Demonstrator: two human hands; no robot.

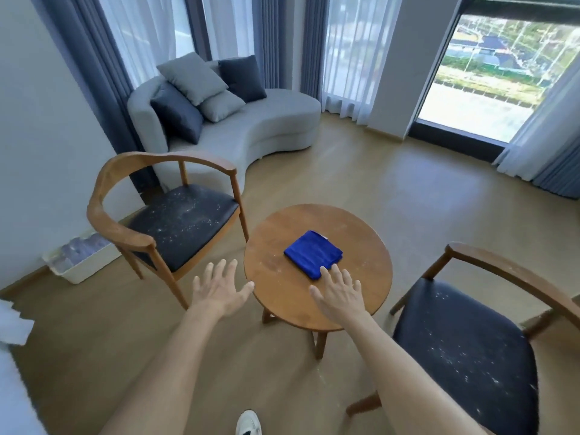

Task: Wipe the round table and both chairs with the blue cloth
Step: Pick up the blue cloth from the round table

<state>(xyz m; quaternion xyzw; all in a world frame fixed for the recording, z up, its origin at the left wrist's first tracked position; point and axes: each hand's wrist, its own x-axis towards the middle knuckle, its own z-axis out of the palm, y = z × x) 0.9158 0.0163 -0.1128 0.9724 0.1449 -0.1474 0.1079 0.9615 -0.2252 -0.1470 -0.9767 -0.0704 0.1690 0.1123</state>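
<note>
A folded blue cloth [313, 254] lies near the middle of the round wooden table [276, 246]. My right hand [340, 293] hovers over the table's near side, fingers spread, its fingertips at the cloth's near edge. My left hand [219, 287] is open in the air just left of the table rim, holding nothing. One wooden chair [175, 221] with a dark, white-speckled seat stands to the left of the table. A second such chair [464, 346] stands to the right, close to me.
A curved grey sofa [251, 127] with several cushions sits behind the left chair. A white bin [80, 262] rests on the floor by the left wall. Curtains and a large window [502, 76] line the far side. My shoe [248, 423] shows at the bottom.
</note>
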